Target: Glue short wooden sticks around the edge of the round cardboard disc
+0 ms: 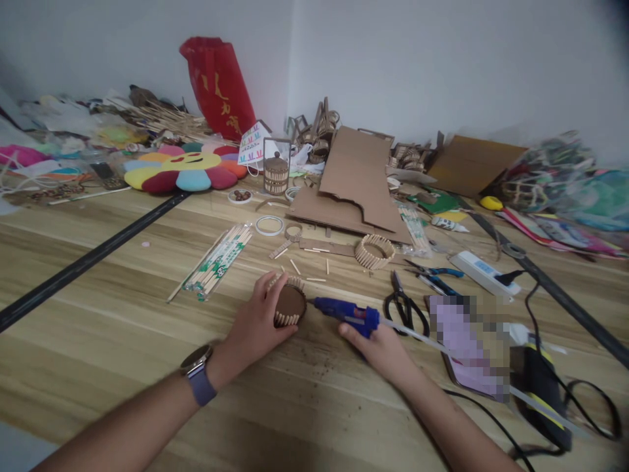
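Note:
My left hand [260, 318], with a watch on its wrist, grips the left side of a small round basket [291, 303]. Short wooden sticks line part of the basket's edge, around a brown disc. In my right hand [376, 344] is a blue glue gun [346, 311], its nozzle at the basket's right edge. A long glue stick runs out of the gun's back. Beyond them lie a ring of short sticks [374, 252], a cardboard strip [327, 247] and loose short sticks [295, 266].
Black scissors [405, 307], pliers [437, 270], a phone [466, 347] and a power strip [484, 273] lie to the right. Packed sticks [219, 262] rest on the left. Behind are cardboard sheets [354, 174], a flower cushion [189, 169] and a lidded basket [276, 176].

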`<state>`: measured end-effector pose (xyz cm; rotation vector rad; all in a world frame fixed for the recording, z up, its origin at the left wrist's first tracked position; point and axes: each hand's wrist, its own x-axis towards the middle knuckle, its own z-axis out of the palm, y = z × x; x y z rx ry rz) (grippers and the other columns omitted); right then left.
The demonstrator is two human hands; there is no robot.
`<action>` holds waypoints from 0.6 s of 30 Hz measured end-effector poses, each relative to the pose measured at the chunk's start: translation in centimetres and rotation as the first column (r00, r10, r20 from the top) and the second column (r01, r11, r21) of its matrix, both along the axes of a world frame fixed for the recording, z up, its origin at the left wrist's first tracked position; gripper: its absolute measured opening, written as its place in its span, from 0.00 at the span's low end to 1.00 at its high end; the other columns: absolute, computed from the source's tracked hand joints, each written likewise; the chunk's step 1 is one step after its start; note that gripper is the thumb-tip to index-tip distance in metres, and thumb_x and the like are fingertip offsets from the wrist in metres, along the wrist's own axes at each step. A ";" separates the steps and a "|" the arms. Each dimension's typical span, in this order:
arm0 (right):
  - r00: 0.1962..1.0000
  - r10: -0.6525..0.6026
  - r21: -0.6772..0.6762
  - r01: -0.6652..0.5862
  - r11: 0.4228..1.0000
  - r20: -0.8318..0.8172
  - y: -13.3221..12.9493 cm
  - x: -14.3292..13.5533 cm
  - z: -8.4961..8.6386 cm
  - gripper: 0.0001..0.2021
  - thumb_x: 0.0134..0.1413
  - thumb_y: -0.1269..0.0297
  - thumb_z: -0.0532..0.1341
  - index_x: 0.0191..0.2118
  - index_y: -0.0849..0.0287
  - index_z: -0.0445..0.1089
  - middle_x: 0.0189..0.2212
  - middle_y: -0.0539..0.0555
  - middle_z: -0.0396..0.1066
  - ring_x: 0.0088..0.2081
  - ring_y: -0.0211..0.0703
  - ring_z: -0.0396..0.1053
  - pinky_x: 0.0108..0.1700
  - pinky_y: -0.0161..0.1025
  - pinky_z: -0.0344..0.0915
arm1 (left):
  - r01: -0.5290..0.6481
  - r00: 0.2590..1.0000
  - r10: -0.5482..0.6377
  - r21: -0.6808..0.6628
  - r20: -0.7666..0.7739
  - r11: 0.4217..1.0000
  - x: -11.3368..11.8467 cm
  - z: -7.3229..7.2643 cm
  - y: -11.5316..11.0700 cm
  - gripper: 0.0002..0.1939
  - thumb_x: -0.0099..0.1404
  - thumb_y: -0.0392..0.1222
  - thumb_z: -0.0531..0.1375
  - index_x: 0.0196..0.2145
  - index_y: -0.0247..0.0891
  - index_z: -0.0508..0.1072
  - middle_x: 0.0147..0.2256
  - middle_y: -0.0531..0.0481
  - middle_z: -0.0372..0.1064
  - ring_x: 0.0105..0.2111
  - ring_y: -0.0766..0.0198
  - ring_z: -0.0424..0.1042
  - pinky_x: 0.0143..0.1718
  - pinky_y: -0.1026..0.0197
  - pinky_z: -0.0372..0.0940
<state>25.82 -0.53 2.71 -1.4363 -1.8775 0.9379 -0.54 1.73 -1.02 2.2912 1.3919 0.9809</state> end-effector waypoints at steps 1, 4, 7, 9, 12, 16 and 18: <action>0.999 -0.024 -0.052 0.022 0.998 -0.023 0.2 0.3 0.5 0.30 0.55 0.33 0.59 0.40 0.57 0.79 0.40 0.60 0.81 0.42 0.54 0.76 0.45 0.47 0.73 | 0.001 1.000 -0.001 -0.008 -0.003 1.000 0.0 0.0 0.0 0.55 0.54 0.34 0.71 0.70 0.49 0.44 0.65 0.36 0.51 0.66 0.38 0.56 0.64 0.32 0.59; 0.994 0.021 -0.335 -0.055 0.940 -0.103 0.7 1.5 1.9 0.33 0.49 0.29 0.61 0.29 0.60 0.77 0.28 0.58 0.79 0.26 0.42 0.70 0.29 0.38 0.68 | -0.005 1.000 0.004 -0.026 -0.011 1.000 0.0 0.1 -0.1 0.55 0.55 0.34 0.72 0.70 0.49 0.43 0.64 0.35 0.51 0.66 0.37 0.55 0.64 0.31 0.59; 0.981 0.118 -0.591 -0.187 0.785 -0.153 1.1 2.6 2.7 0.35 0.44 0.27 0.62 0.26 0.62 0.76 0.22 0.54 0.74 0.18 0.33 0.61 0.21 0.32 0.58 | 0.001 1.000 -0.001 -0.024 -0.008 1.000 0.0 0.2 0.0 0.56 0.55 0.34 0.72 0.70 0.51 0.43 0.65 0.36 0.51 0.67 0.37 0.55 0.64 0.31 0.59; 0.983 0.157 -0.663 -0.177 0.727 -0.091 1.4 3.0 2.8 0.36 0.42 0.25 0.61 0.26 0.61 0.74 0.18 0.50 0.70 0.17 0.33 0.60 0.20 0.31 0.56 | 0.003 1.000 -0.003 -0.021 -0.002 1.000 0.0 0.1 0.0 0.55 0.54 0.34 0.72 0.70 0.50 0.43 0.65 0.36 0.51 0.67 0.38 0.55 0.64 0.31 0.59; 0.966 0.220 -0.562 -0.106 0.820 0.138 1.6 3.3 3.0 0.33 0.49 0.27 0.57 0.23 0.57 0.68 0.15 0.47 0.64 0.18 0.36 0.61 0.22 0.33 0.55 | -0.012 1.000 0.012 -0.021 0.012 1.000 0.1 0.0 0.0 0.55 0.54 0.33 0.72 0.70 0.49 0.46 0.65 0.36 0.52 0.67 0.38 0.55 0.64 0.32 0.59; 0.846 0.026 -0.164 0.073 0.984 0.533 2.6 2.4 4.3 0.24 0.63 0.46 0.57 0.20 0.55 0.64 0.18 0.49 0.65 0.22 0.40 0.63 0.26 0.36 0.52 | -0.011 1.000 0.011 -0.020 0.009 1.000 0.1 -0.1 -0.1 0.54 0.54 0.33 0.72 0.70 0.48 0.46 0.65 0.36 0.53 0.67 0.39 0.55 0.65 0.33 0.58; 0.800 -0.095 -0.016 0.130 0.991 0.593 3.7 1.3 5.1 0.17 0.64 0.55 0.58 0.25 0.56 0.68 0.21 0.50 0.70 0.25 0.42 0.67 0.27 0.36 0.53 | -0.009 1.000 0.009 -0.026 0.000 1.000 0.1 -0.1 0.0 0.54 0.55 0.33 0.71 0.70 0.47 0.46 0.65 0.34 0.52 0.68 0.39 0.54 0.65 0.33 0.58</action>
